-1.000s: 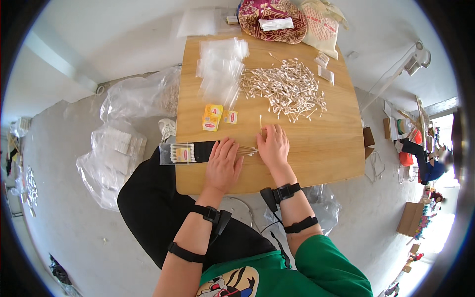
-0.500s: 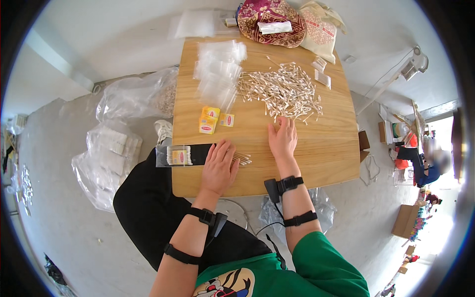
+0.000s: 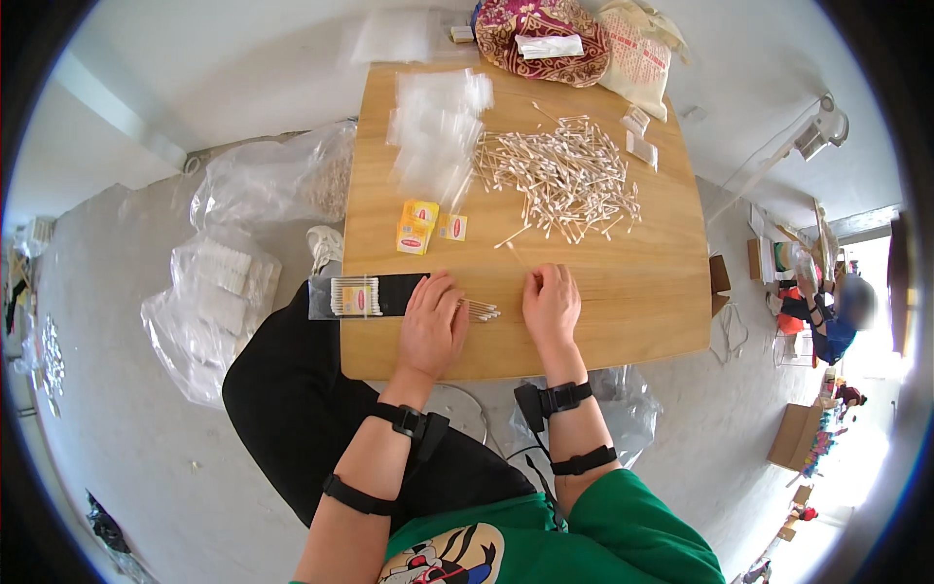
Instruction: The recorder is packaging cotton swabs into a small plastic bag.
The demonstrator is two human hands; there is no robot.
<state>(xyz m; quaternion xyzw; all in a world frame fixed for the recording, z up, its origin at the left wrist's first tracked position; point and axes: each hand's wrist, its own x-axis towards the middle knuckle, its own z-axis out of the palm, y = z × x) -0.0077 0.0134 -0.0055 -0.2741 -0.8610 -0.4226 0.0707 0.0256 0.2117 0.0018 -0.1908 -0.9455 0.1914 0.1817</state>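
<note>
1 swab (image 3: 518, 257): in R hand (image 3: 553, 304), fingers pinched nearly closed.
L hand (image 3: 433, 321): fingers curled round swab bundle (image 3: 482, 310), on tabletop (image 3: 623, 311).
Bundle ends (image 3: 495, 312): best kept flush; grip sticks lightly, w/o bending.

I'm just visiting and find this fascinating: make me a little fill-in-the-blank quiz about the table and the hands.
The loose cotton swabs lie to the ____ of the clear plastic bags.
The small cards with red ovals are mainly ____.
The left hand covers one end of a flat ____ strip.

Missing words: right; yellow; black.
</note>
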